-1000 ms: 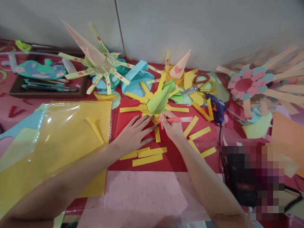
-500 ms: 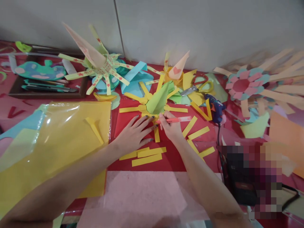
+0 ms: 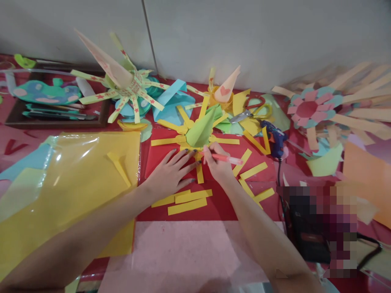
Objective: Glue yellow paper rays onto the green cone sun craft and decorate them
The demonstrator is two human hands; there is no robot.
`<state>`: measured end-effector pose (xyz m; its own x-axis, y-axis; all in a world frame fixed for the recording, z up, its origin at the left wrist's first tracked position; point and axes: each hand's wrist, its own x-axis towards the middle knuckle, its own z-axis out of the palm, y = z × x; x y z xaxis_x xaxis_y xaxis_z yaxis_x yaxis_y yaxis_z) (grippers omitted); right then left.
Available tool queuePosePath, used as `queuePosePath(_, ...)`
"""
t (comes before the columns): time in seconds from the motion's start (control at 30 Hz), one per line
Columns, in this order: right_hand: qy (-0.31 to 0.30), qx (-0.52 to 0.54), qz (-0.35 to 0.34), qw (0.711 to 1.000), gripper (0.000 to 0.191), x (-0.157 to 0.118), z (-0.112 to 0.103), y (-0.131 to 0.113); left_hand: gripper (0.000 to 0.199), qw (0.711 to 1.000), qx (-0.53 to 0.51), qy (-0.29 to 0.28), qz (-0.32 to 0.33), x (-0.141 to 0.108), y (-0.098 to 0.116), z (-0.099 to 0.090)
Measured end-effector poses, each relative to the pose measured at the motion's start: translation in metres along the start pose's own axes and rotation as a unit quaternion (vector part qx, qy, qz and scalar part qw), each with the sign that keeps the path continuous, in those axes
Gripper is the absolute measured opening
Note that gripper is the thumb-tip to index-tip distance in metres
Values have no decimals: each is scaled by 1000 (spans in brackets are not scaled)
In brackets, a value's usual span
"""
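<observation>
My right hand [image 3: 218,163] is closed around a red pen [image 3: 227,158], its tip at the near side of a yellow paper flower [image 3: 224,141] with strip-like arms. A green paper cone [image 3: 200,130] stands in the flower's middle. With fingers spread, my left hand [image 3: 172,173] lies flat by the flower's near edge, fingertips touching it. Under the flower is a red sheet [image 3: 159,158]. Loose yellow paper strips [image 3: 187,206] lie just below my left hand, and more yellow strips [image 3: 253,170] lie to the right of my right hand.
Scissors [image 3: 244,115] and a blue glue gun [image 3: 274,138] with a cord lie at the right. Behind stand a star-patterned paper piece [image 3: 134,87] and a tray [image 3: 55,121] of tools. A plastic-covered yellow sheet pack [image 3: 82,175] is at the left; a pink sheet [image 3: 183,248] lies in front.
The view has shifted slightly, so everything sits a little further left. The pen in my right hand has tilted, its back end lower; my left hand stays in place on the flower.
</observation>
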<state>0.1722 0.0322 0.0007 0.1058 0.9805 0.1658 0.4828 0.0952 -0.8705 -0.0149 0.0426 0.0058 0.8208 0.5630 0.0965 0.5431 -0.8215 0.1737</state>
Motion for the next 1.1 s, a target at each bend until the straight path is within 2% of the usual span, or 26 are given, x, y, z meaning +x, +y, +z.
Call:
queuePosePath(0.13, 16, -94, -104, 990, 32, -2, 4, -3, 46, 1000, -1, 1, 1, 0, -1, 0)
queuePosePath(0.23, 8, -125, -123, 985, 31, -2, 6, -5, 46, 1000, -1, 2, 5, 1, -1, 1)
queuePosePath(1.1, -26, -37, -19, 999, 31, 2, -2, -8, 50, 1000, -11, -6, -12, 0, 1, 0)
